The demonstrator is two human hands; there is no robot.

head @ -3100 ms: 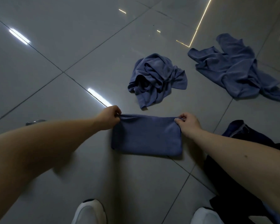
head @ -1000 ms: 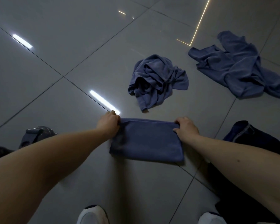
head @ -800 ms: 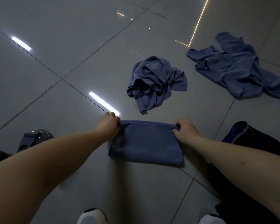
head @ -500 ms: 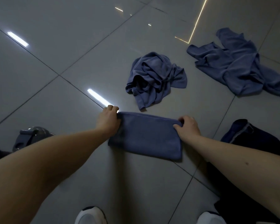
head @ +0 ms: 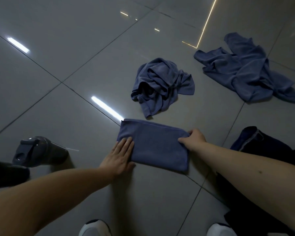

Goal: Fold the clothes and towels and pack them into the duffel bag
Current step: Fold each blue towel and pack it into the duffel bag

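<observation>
A folded blue towel (head: pixel 156 143) lies flat on the tiled floor in front of me. My left hand (head: pixel 119 156) rests flat on its near left corner, fingers spread and palm down. My right hand (head: pixel 193 139) pinches the towel's far right corner. A crumpled blue towel (head: pixel 160 84) lies just beyond the folded one. A larger rumpled blue cloth (head: pixel 245 70) is spread at the far right. A dark duffel bag (head: pixel 262 147) sits at the right, partly behind my right forearm.
A dark grey device (head: pixel 39 151) lies on the floor at the left, with a black object (head: pixel 5 172) beside it at the frame's edge. My white shoes (head: pixel 94 228) show at the bottom. Grey glossy tiles (head: pixel 66 48) reflect ceiling lights.
My left hand let go of the towel's far left corner and now lies flat on its near left corner. My right hand still holds the far right corner.
</observation>
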